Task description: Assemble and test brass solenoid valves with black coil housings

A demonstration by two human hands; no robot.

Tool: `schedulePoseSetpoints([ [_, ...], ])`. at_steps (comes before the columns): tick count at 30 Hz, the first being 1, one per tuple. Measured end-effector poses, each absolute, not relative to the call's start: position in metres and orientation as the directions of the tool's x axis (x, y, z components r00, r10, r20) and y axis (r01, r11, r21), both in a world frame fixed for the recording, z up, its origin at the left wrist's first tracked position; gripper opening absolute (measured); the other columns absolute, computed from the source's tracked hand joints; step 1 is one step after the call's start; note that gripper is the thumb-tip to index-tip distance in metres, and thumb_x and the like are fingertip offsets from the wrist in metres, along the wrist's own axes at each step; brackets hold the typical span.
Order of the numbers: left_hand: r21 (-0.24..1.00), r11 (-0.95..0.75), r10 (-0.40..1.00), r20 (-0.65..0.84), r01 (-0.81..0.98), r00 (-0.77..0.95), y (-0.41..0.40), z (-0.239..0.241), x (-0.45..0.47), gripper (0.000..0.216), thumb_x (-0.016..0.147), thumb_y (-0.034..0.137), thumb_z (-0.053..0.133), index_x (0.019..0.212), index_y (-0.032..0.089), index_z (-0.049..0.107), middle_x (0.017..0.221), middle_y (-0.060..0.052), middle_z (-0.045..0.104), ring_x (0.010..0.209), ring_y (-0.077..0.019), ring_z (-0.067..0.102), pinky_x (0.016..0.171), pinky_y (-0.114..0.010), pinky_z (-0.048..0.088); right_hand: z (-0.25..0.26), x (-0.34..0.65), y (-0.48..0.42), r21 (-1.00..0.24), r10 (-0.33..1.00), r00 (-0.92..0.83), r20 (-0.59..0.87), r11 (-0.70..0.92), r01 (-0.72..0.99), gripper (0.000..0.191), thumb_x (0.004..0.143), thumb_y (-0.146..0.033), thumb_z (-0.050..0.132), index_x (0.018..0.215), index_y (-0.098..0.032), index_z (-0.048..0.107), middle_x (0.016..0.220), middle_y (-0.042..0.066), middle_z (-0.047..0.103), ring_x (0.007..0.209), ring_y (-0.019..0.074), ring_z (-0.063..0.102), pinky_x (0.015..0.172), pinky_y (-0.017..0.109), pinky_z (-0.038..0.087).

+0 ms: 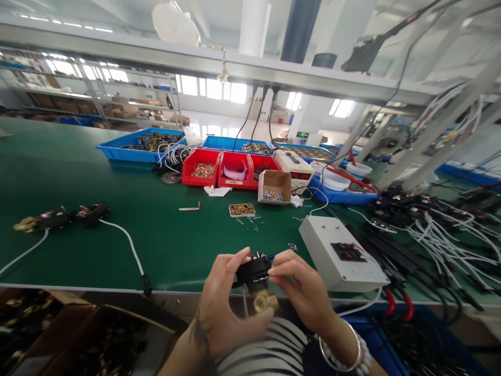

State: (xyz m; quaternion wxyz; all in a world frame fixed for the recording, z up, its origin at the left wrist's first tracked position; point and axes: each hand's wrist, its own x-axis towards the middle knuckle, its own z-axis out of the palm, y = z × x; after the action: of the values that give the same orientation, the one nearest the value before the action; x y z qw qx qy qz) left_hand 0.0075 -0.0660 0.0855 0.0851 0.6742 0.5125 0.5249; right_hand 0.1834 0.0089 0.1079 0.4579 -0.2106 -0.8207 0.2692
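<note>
My left hand [225,292] is wrapped around a brass valve with a black actuator housing, its thumb low by the brass valve body [264,302] and its fingers on the black housing [252,270]. The housing's top is open, with small parts and wires showing. My right hand [299,284] pinches at the housing's right side, thumb against fingertips. A thin metal glint shows by those fingertips; what they grip is too small to make out. Small screws [292,246] lie on the green table [176,245] just beyond my hands.
A tray of brass parts [241,210], metal clips [239,220], a hex key [190,208] and a cardboard box of screws [274,188] lie ahead. Red bins [200,167] stand behind. At right are a grey switch box [342,253] and white cables [442,245]; wired valve assemblies [47,219] lie left.
</note>
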Motion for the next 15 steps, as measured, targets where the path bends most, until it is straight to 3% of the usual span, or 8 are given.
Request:
schedulePoseSetpoints([
  [4,0.616,-0.491,0.722,0.684,0.616,-0.108,-0.073,0.099,0.011,0.075,0.066,0.024,0.074,0.135,0.022,0.044,0.11,-0.008,0.062,0.099,-0.0229,0.062,0.084,-0.036,0.058,0.112,0.183,0.005,-0.585,0.518,-0.487,0.703,0.811,0.017,0.02,0.092,-0.009,0.059,0.097,-0.026,0.067,0.083,0.001,0.063,0.078,0.0165,0.061,0.071,0.03,0.05],
  [9,0.447,-0.532,0.563,0.821,0.719,-0.094,-0.077,0.116,0.016,0.066,0.068,0.025,0.075,0.128,0.02,0.047,0.109,-0.009,0.065,0.101,-0.0244,0.061,0.089,-0.04,0.055,0.106,0.177,-0.004,-0.79,0.711,-0.399,0.58,0.609,-0.062,0.005,0.095,-0.027,0.062,0.09,-0.025,0.064,0.083,0.002,0.06,0.079,0.0166,0.059,0.071,0.028,0.05],
  [15,0.368,-0.555,0.476,0.876,0.746,-0.078,-0.08,0.132,0.019,0.059,0.071,0.023,0.071,0.125,0.02,0.047,0.105,-0.006,0.067,0.099,-0.0215,0.063,0.092,-0.037,0.056,0.104,0.171,-0.015,-0.857,0.782,-0.352,0.515,0.475,-0.198,0.014,0.093,-0.04,0.064,0.089,-0.026,0.062,0.082,0.001,0.056,0.077,0.0169,0.054,0.067,0.026,0.047],
])
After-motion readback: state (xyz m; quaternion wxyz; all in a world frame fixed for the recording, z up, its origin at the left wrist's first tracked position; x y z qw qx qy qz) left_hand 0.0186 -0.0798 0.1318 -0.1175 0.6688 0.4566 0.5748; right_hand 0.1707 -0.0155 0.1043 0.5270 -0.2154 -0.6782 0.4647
